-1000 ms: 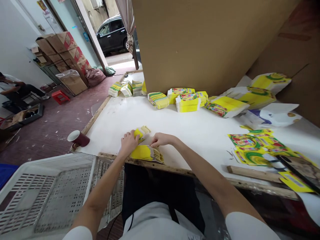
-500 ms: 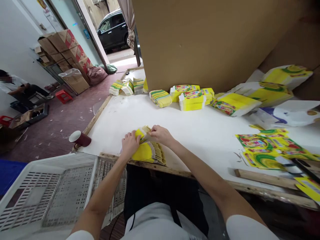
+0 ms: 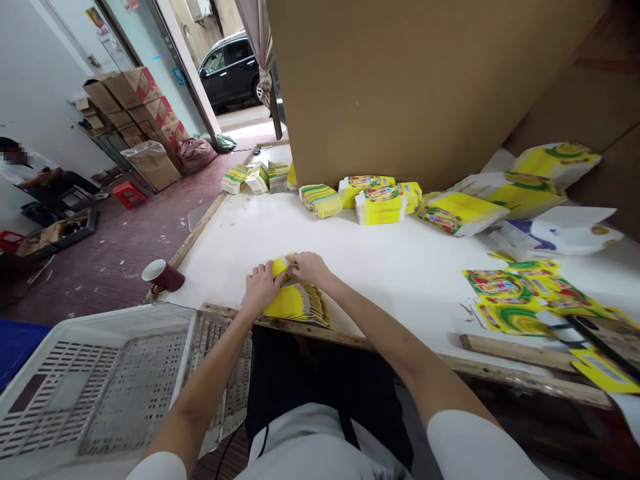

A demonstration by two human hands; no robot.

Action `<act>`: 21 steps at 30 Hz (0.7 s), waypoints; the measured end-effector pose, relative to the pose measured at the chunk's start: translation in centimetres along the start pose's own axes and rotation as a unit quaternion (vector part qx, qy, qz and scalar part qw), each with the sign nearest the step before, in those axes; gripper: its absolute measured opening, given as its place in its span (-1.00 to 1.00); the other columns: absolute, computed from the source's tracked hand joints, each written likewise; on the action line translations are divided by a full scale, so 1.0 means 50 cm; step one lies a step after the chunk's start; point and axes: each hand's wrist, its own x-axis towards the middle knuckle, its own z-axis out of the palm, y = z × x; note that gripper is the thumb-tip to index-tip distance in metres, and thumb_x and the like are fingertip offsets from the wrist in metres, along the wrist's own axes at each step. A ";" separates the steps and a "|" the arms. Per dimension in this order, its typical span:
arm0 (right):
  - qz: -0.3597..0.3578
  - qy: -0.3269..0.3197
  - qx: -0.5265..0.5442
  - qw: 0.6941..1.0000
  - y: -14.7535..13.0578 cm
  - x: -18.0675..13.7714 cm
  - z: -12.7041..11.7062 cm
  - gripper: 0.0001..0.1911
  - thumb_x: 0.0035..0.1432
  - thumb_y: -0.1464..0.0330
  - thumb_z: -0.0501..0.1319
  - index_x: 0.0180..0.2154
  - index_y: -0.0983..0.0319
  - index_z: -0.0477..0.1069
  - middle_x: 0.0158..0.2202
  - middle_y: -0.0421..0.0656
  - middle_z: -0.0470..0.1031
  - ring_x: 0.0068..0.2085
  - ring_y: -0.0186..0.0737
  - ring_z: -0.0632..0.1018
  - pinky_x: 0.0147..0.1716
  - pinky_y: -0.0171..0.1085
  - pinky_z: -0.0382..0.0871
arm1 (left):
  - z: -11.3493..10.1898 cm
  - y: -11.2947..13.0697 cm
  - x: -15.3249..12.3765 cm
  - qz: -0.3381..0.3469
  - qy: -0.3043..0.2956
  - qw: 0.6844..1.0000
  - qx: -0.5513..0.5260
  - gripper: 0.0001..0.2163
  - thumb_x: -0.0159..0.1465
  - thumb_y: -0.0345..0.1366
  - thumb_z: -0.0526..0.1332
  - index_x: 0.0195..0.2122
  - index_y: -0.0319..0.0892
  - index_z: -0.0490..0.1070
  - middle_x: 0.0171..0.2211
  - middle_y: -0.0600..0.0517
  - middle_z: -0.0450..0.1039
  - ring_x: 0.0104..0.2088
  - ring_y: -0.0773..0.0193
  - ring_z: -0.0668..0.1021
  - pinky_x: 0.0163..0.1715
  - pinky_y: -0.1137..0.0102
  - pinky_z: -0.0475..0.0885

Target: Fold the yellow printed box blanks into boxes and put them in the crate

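Note:
A small yellow carton (image 3: 280,266) with pale flaps stands between my two hands on the white table. My left hand (image 3: 263,288) is closed over its left side, fingers on top. From the right, my right hand (image 3: 310,268) pinches at the flap end of the same carton; its fingertips are partly hidden. Just in front of the hands, a fanned stack of flat yellow cartons (image 3: 295,303) lies along the table's near edge.
A maroon mug (image 3: 170,277) lies tipped at the left corner. Beside my left arm is a white plastic crate (image 3: 65,393). Bundles of yellow cartons (image 3: 380,208) line the tall cardboard (image 3: 400,93). At right lie printed sheets (image 3: 505,287), a wood strip (image 3: 517,353) and a phone (image 3: 607,333).
My right hand has shifted slightly left, closer to my left hand, at the carton's flap end. My left hand stays on the carton. The camera view has turned slightly.

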 end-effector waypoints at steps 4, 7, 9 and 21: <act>0.077 -0.011 0.041 0.996 -0.032 -0.005 0.010 -0.72 0.21 0.40 0.10 -0.26 0.32 0.60 -0.27 0.06 0.64 -0.21 -0.10 0.61 -0.28 -0.30 0.33 | 0.001 0.001 0.001 0.000 -0.004 1.000 0.001 -0.58 0.43 -0.07 -0.04 0.21 -0.18 0.20 0.06 -0.21 0.41 0.08 -0.03 0.45 -0.01 0.10 0.36; 0.097 -0.040 0.095 0.990 -0.052 -0.021 0.016 -0.68 0.25 0.36 0.09 -0.32 0.32 0.61 -0.36 -0.03 0.64 -0.31 -0.22 0.60 -0.37 -0.37 0.33 | 0.002 0.002 0.003 0.000 -0.007 1.000 0.000 -0.59 0.43 -0.09 -0.05 0.20 -0.19 0.21 0.06 -0.21 0.41 0.07 -0.04 0.44 -0.01 0.09 0.36; 0.094 -0.055 0.127 0.986 -0.061 -0.031 0.018 -0.69 0.26 0.32 0.12 -0.33 0.29 0.62 -0.38 -0.11 0.64 -0.35 -0.28 0.59 -0.41 -0.41 0.31 | 0.003 0.002 0.004 0.002 -0.011 1.000 0.001 -0.59 0.43 -0.09 -0.05 0.21 -0.19 0.20 0.07 -0.21 0.40 0.07 -0.04 0.44 -0.01 0.08 0.36; 0.022 -0.042 0.126 0.991 0.020 0.003 -0.006 -0.79 0.12 0.49 0.18 -0.29 0.23 0.59 -0.23 -0.08 0.63 -0.18 -0.16 0.56 -0.24 -0.31 0.24 | -0.006 0.008 0.005 -0.042 -0.010 0.998 -0.047 -0.58 0.44 -0.07 -0.10 0.20 -0.13 0.24 0.06 -0.18 0.43 0.08 -0.06 0.45 0.01 0.08 0.34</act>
